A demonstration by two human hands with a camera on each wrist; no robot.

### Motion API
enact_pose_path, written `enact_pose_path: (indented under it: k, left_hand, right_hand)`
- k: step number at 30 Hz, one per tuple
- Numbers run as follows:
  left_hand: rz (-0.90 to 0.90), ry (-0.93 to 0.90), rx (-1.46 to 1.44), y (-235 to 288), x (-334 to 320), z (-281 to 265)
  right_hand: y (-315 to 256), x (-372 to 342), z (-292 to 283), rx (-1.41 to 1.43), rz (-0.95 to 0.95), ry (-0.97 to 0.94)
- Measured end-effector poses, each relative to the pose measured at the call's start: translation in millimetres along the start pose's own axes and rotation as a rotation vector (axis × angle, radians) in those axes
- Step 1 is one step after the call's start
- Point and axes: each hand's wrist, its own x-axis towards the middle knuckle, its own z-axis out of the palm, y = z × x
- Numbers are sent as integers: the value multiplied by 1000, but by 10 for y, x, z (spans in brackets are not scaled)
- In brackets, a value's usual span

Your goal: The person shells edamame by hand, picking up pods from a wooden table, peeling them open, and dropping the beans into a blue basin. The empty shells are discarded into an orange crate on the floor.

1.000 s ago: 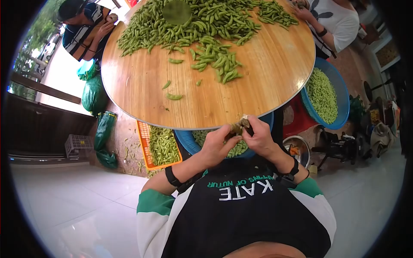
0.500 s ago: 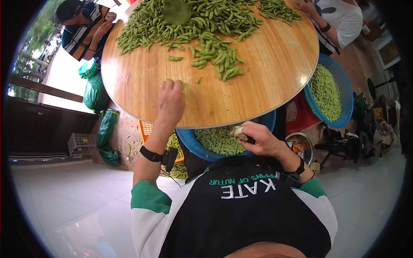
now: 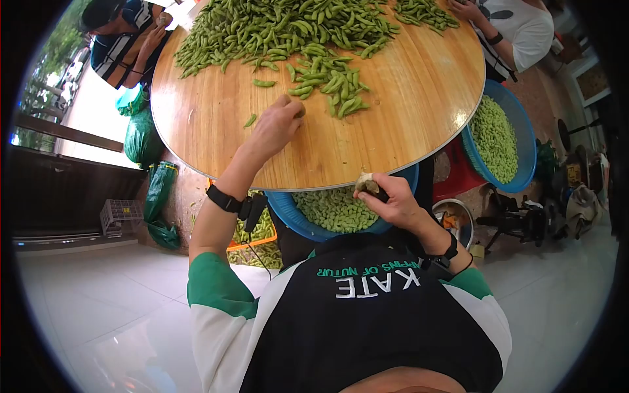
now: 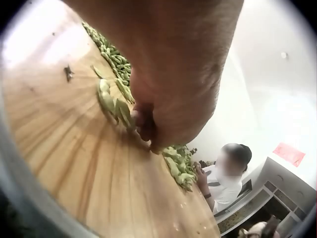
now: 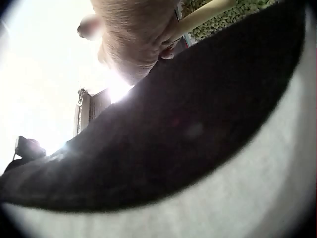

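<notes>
On the round wooden table, my left hand (image 3: 278,124) reaches over the near middle with fingers curled. The left wrist view shows a green soybean pod (image 4: 124,113) at those fingertips, pinched there, with another pod (image 4: 105,94) beside it. My right hand (image 3: 396,204) stays at the table's near edge, above a blue basin (image 3: 283,216) of shelled beans. Its fingers are bent around a dark and whitish patch (image 3: 370,185); I cannot tell whether that is a held thing or a finger covering. In the right wrist view, a pale strip (image 5: 205,19) runs beside the right hand.
A large heap of pods (image 3: 275,36) covers the table's far side, with a smaller cluster (image 3: 334,85) nearer. Another blue basin (image 3: 524,167) of beans stands right. An orange crate (image 3: 270,229) of pods is below left. Two people sit across the table.
My left hand left the right hand, reached forward onto the table, then shifted right toward the cluster. A loose pod near the front is gone from its spot. The right hand stays near the edge.
</notes>
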Motion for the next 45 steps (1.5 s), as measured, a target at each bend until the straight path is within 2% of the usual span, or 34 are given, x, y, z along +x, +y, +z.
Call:
enact_pose_path:
  k: [1, 2, 3, 4, 5, 7, 8, 10, 15, 17, 21, 23, 25, 27, 29, 30, 32, 35, 40, 42, 44, 45]
  left_hand:
    - [-91, -29, -21, 18, 8, -14]
    - [-86, -34, -22, 67, 2, -8]
    - [-196, -46, -215, 157, -28, 14]
    - [-308, -61, -407, 259, -65, 37]
    - [-304, -69, -409, 385, -95, 28]
    - [-475, -184, -1068, 652, -161, 18]
    - [-475, -191, -1071, 744, -198, 73]
    - [-467, -159, -1337, 890, -271, 183]
    - [-461, -113, -1356, 994, -390, 302]
    - [-470, -106, -1364, 1054, -412, 294]
    - [-395, 24, -1383, 1174, -417, 326]
    - [-354, 91, -1374, 1203, -431, 356]
    - [-375, 18, -1288, 1203, -455, 357]
    - [-375, 7, -1317, 1205, -464, 366]
    - [-373, -6, -1349, 1218, -479, 402]
    - [-370, 5, -1357, 1224, -503, 439]
    - [-363, 23, -1363, 1231, -522, 505]
    - [-401, 35, -1318, 1273, -568, 548]
    - [-390, 89, -1021, 1386, -554, 496]
    - [-392, 91, -1017, 1384, -533, 519]
    - [-388, 97, -1011, 1362, -507, 501]
    - [-360, 57, -998, 1345, -507, 467]
  right_hand:
    - [-24, 8, 6, 2, 2, 7]
    - [-83, 34, 13, 178, 142, 82]
    - [-115, 57, 19, 355, 282, 156]
    - [-92, 88, 12, 397, 283, 198]
    - [-89, 124, 12, 399, 287, 206]
    - [-111, 201, 26, 484, 272, 257]
    - [-138, 231, 32, 464, 279, 264]
    - [-88, 241, 52, 452, 272, 261]
    - [-73, 206, 71, 402, 186, 283]
    - [-54, 181, 18, 446, 245, 215]
    - [-111, 158, 15, 469, 292, 140]
    - [-61, 123, 62, 353, 172, 199]
    - [-50, 90, 79, 328, 139, 206]
    - [-14, 59, 71, 308, 110, 216]
    - [25, 31, 33, -5, -16, 207]
    - [21, 26, 31, -5, -17, 205]
    - [10, 25, 22, -202, -230, 238]
    - [20, -5, 25, -248, -271, 215]
    - [-26, 20, 7, -322, -314, 212]
    - [-22, 14, 21, -340, -341, 228]
    - [20, -5, -11, -219, -167, 236]
    - [39, -16, -21, -217, -172, 232]
